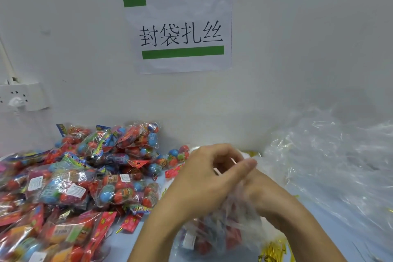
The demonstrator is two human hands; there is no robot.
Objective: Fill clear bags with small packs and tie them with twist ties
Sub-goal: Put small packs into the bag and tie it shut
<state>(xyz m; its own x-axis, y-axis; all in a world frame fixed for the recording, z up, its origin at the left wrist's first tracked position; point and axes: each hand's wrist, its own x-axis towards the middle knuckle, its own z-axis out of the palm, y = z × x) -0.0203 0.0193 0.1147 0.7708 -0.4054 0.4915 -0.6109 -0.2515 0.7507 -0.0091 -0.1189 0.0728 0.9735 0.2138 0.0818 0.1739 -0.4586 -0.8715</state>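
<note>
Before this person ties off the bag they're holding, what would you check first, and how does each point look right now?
1. Packs inside the clear bag: ok, red packs show through it.
2. Bag neck gathered: ok, the left hand and right hand bunch it.
3. Twist tie in hand: cannot tell, fingers hide it.
4. Spare gold twist ties nearby: ok, beside the bag.
5. Room on the pile of filled bags: ok, it lies to the left.

white paper sign [180,30] on wall, reads 封袋扎丝
</note>
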